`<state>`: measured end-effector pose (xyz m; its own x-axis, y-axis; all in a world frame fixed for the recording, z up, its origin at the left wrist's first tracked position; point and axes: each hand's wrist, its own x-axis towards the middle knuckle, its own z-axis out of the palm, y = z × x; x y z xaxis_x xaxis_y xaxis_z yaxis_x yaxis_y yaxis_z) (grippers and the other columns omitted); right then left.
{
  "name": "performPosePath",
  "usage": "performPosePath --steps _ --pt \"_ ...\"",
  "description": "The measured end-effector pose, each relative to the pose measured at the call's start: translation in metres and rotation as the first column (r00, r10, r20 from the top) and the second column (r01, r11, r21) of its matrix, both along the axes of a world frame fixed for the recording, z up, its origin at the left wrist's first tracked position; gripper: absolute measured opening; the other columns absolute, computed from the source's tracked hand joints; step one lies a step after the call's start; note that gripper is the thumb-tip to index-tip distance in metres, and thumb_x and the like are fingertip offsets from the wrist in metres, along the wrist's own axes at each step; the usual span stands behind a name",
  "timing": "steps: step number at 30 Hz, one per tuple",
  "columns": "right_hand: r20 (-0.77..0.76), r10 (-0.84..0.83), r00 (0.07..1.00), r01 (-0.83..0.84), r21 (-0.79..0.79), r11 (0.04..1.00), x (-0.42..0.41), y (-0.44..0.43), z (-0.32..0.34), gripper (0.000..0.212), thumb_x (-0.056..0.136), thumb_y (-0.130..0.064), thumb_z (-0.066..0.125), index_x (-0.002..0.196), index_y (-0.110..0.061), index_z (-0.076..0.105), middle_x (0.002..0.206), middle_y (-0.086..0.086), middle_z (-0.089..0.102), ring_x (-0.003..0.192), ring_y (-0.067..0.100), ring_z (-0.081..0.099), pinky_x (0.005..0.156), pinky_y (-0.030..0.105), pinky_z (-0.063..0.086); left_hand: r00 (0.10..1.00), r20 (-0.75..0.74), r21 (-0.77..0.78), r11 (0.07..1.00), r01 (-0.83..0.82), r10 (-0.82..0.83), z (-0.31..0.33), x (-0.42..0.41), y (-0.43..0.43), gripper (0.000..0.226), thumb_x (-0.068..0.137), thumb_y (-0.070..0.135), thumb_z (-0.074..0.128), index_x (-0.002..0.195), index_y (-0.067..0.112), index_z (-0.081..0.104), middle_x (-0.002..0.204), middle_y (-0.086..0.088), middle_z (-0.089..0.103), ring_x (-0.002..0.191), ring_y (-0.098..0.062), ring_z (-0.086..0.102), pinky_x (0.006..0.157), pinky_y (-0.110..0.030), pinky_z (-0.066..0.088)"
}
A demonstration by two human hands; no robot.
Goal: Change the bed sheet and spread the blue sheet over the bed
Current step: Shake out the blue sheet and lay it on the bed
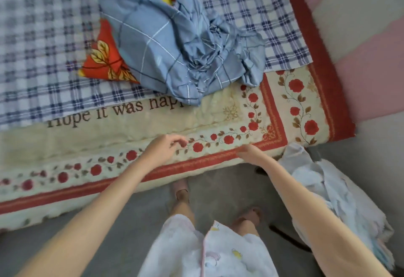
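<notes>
A bed (21,219) fills the upper two thirds of the frame, seen from above by a person standing at its near edge on a grey floor (131,222). A checked sheet (43,47) covers its far part. Nearer lies a cream blanket (196,119) with roses, lettering and a red border. The blue sheet (175,47) lies crumpled in a heap at upper centre, partly on the checked sheet and partly on the blanket, covering most of an orange pillow (102,60). White cloth (328,189) is piled at lower right, beside the bed's corner. At lower centre the left hand (161,148) hovers over the rose border, its grip slack, fingers loosely curled. The right hand (251,153) rests at the red edge; blur hides whether its grip pinches the blanket.
</notes>
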<state>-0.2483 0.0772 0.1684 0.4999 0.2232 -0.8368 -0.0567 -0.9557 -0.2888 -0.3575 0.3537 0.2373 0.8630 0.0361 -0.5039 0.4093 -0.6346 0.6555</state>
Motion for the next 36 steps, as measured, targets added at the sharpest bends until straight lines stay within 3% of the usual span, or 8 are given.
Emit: performPosePath --steps 7,11,17,22,25,30,34,36 --pt "0.090 0.135 0.987 -0.145 0.116 0.983 0.004 0.157 -0.019 0.042 0.095 -0.019 0.053 0.136 -0.012 0.046 0.140 0.009 0.044 0.106 0.025 0.058 0.085 0.033 0.049 0.990 -0.052 0.017 0.991 -0.134 0.135 -0.006 -0.026 0.113 0.028 0.096 0.011 0.048 0.114 0.025 0.064 0.120 0.010 0.064 0.094 -0.035 0.066 0.084 -0.039 0.054" --pt "0.161 0.090 0.983 -0.119 0.181 0.976 0.039 0.207 -0.052 0.059 0.089 -0.010 0.060 0.141 -0.018 0.033 0.144 0.013 0.028 0.082 0.019 0.056 0.067 0.034 0.056 0.942 -0.078 -0.054 0.942 -0.332 0.327 -0.040 -0.029 0.127 0.028 0.095 0.006 0.049 0.115 0.018 0.063 0.116 0.010 0.063 0.098 -0.002 0.059 0.076 -0.005 0.045" --pt "0.224 0.324 0.919 -0.307 -0.106 0.946 0.111 0.235 -0.112 0.036 0.085 -0.010 0.062 0.118 -0.024 0.063 0.157 0.013 -0.003 0.140 0.031 0.025 0.105 0.031 0.034 0.884 -0.136 -0.188 0.865 -0.466 0.447 -0.073 -0.034 0.119 0.028 0.096 0.007 0.049 0.114 0.022 0.062 0.110 0.017 0.061 0.100 0.011 0.053 0.078 0.004 0.037" --pt "0.120 -0.143 0.982 0.124 0.151 0.981 0.134 0.268 -0.145 0.009 0.080 0.005 0.056 0.080 -0.002 0.062 0.079 0.011 0.054 0.075 0.021 0.049 0.057 0.025 0.037 0.853 -0.146 -0.182 0.833 -0.522 0.502 -0.092 -0.042 0.127 0.028 0.096 0.005 0.049 0.113 0.020 0.063 0.106 0.019 0.062 0.098 0.014 0.053 0.082 0.004 0.037" --pt "0.054 -0.418 0.907 0.388 0.280 0.878 0.108 0.287 -0.114 0.024 0.083 0.008 0.043 0.073 -0.011 0.054 0.064 0.002 0.046 0.058 0.015 0.038 0.046 0.018 0.031 0.812 -0.159 -0.160 0.797 -0.582 0.561 -0.094 -0.048 0.127 0.029 0.095 0.004 0.049 0.113 0.023 0.062 0.106 0.022 0.060 0.101 0.012 0.053 0.097 -0.012 0.042" --pt "-0.381 -0.151 0.912 0.345 0.516 0.784 0.027 0.296 -0.004 0.027 0.099 0.003 0.032 0.083 -0.014 0.048 0.064 0.001 0.047 0.050 0.010 0.036 0.039 0.014 0.031 0.841 -0.060 -0.061 0.839 -0.540 0.537 -0.050 -0.026 0.112 0.069 0.083 0.020 0.070 0.143 0.024 0.035 0.142 0.017 0.035 0.129 0.001 0.032 0.114 -0.025 0.025" --pt "-0.358 -0.023 0.933 0.296 0.733 0.613 0.040 0.295 0.109 0.026 0.104 -0.004 0.025 0.090 -0.013 0.045 0.064 0.006 0.045 0.049 0.010 0.052 0.050 0.019 0.044 0.892 0.089 -0.025 0.897 -0.442 0.442 0.010 0.020 0.111 0.118 0.063 0.049 0.081 0.151 0.027 0.006 0.157 0.012 0.006 0.143 -0.006 0.009 0.117 -0.030 0.018" --pt "-0.221 -0.004 0.975 0.190 0.831 0.522 0.060 0.294 0.186 0.028 0.103 -0.001 0.023 0.094 -0.011 0.048 0.072 0.009 0.051 0.059 0.014 0.061 0.059 0.023 0.051 0.858 0.198 -0.219 0.875 -0.432 0.473 0.069 0.047 0.106 0.109 0.059 0.047 0.085 0.145 0.036 0.018 0.150 0.010 0.026 0.135 0.002 0.028 0.109 -0.020 0.030"
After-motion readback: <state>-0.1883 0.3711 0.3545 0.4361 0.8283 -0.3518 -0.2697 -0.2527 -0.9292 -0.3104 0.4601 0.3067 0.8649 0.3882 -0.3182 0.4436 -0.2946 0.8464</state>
